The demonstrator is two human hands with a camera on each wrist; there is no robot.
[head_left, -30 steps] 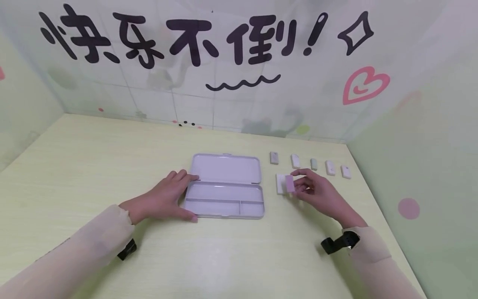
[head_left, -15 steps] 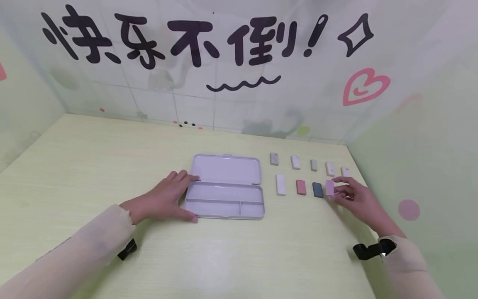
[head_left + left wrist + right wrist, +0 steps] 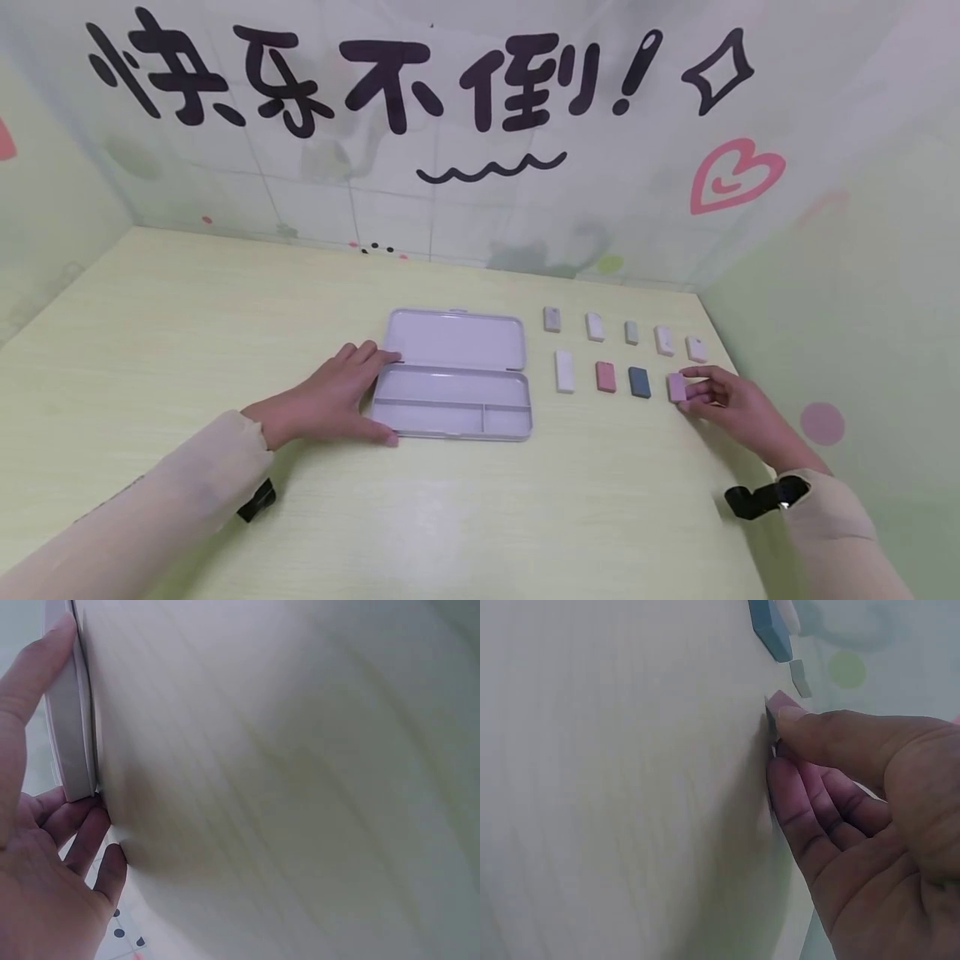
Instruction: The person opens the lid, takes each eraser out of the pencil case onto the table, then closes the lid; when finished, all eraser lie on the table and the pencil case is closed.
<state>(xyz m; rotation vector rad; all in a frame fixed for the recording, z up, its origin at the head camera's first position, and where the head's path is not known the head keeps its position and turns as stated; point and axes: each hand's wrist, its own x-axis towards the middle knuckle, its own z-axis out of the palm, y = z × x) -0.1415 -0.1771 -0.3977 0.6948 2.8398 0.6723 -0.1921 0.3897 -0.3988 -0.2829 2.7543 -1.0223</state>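
Observation:
A pale lilac hinged case (image 3: 450, 419) lies unfolded on the table, its lower half divided into compartments. My left hand (image 3: 333, 398) holds its left end, thumb at the front edge and fingers near the hinge. In the left wrist view the thumb (image 3: 52, 656) and fingers bracket the case's side (image 3: 71, 742). At the right, my right hand (image 3: 738, 410) pinches a small purple block (image 3: 677, 388) at the table surface. Right of a blue block (image 3: 639, 382), it ends the front row. The right wrist view shows the thumb and fingertips covering most of the purple block (image 3: 783, 700).
Left of the blue block in the front row are a red block (image 3: 605, 377) and a white block (image 3: 564, 372). Behind runs a row of several small pale blocks, including a grey one (image 3: 552, 319) and a greenish one (image 3: 632, 332). A printed wall (image 3: 450, 217) closes the back.
My right hand has carried the purple block rightward from over the white block, past the red and blue ones, and down to the row's end. My left hand stays at the case.

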